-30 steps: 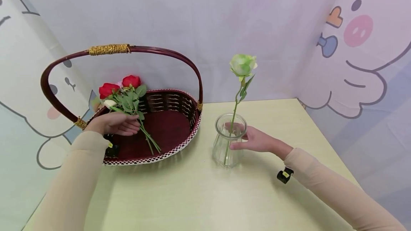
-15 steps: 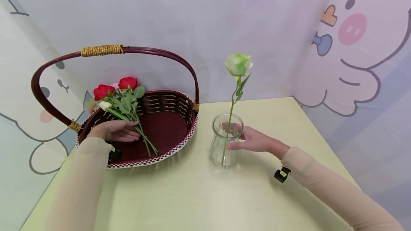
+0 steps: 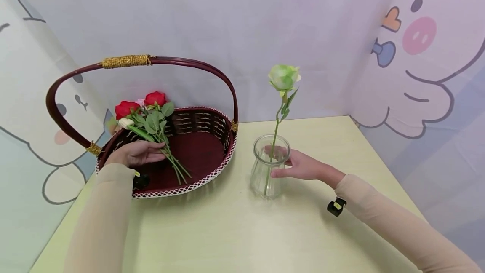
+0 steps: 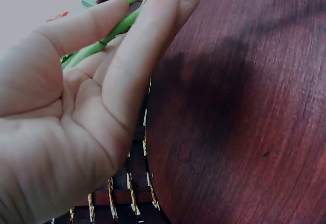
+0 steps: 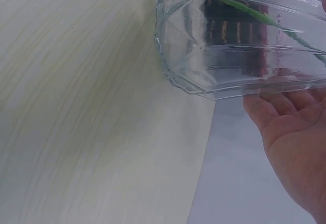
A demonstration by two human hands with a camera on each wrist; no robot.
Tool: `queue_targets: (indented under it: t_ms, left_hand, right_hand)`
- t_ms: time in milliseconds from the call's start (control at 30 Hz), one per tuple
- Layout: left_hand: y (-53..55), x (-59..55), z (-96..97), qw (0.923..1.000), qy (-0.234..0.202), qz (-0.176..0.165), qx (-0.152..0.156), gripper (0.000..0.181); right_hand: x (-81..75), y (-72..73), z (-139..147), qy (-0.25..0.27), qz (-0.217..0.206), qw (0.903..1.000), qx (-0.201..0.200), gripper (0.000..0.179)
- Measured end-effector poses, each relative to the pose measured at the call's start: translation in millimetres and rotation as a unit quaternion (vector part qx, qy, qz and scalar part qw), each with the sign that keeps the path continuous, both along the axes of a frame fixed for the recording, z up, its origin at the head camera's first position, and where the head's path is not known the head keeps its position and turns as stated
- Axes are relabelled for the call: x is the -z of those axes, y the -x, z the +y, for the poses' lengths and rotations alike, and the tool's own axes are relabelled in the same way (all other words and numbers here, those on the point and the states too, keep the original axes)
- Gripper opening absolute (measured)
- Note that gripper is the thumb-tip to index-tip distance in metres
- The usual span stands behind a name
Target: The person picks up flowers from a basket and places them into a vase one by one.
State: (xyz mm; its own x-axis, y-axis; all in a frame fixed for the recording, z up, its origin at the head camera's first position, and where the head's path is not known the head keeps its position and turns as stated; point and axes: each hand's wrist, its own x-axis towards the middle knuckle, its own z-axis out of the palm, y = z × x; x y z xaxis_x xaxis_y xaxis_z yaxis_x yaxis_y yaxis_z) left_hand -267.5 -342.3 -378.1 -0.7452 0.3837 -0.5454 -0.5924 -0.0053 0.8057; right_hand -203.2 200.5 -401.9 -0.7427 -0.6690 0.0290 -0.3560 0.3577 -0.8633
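Observation:
In the head view, my left hand (image 3: 139, 153) reaches into the dark red basket (image 3: 202, 151) at the left. Its thumb and fingers close on green flower stems (image 4: 125, 25), which the left wrist view shows between them. Above that hand lie red roses (image 3: 155, 98), a white tulip (image 3: 126, 123) and a mostly hidden pink flower (image 3: 140, 102); which stems I hold is unclear. My right hand (image 3: 305, 166) grips the side of a clear glass vase (image 3: 261, 176), thumb in front and fingers behind. A pale green rose (image 3: 284, 77) stands in the vase, leaning slightly right.
The basket's tall handle (image 3: 212, 68) arches above the flowers. Both basket and vase stand on a pale wooden table (image 3: 227, 235). A light curtain (image 3: 250, 45) with cartoon animals hangs behind the table and at its sides.
My left hand, its fingers extended beside the stems before, has moved slightly right and closed its thumb and fingers on them. The right hand stays on the vase.

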Motion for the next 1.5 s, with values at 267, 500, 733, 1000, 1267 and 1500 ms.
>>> queue_targets:
  t_ms: [267,500,733,1000,1267,1500]
  left_hand:
    - [0.5,1.3,0.0,0.9998,-0.015,-0.01,0.009,0.04]
    - [-3.4,0.5,1.2,0.9986,0.034,-0.019,0.035,0.031]
    - [-5.0,-3.2,1.9,0.9985,0.034,-0.021,0.037,0.032]
    - [-6.3,-10.1,-0.6,0.9994,0.002,-0.011,0.032,0.035]
    - [-7.0,-23.1,1.6,0.9972,-0.053,0.032,0.043,0.04]
    - [-7.4,-28.2,7.4,0.9942,-0.052,0.065,0.069,0.039]
  right_hand:
    - [1.1,0.0,1.7,-0.002,0.001,1.0,0.001,0.076]
    - [1.1,0.8,0.5,-0.001,0.002,1.0,0.0,0.076]
    - [0.6,0.5,0.4,0.002,0.002,1.0,-0.001,0.076]
    - [1.6,0.4,0.6,0.0,0.004,1.0,-0.001,0.076]
    - [1.2,1.0,-0.1,0.005,-0.002,1.0,-0.005,0.076]
    - [0.7,0.6,-0.5,0.004,-0.004,1.0,-0.005,0.076]
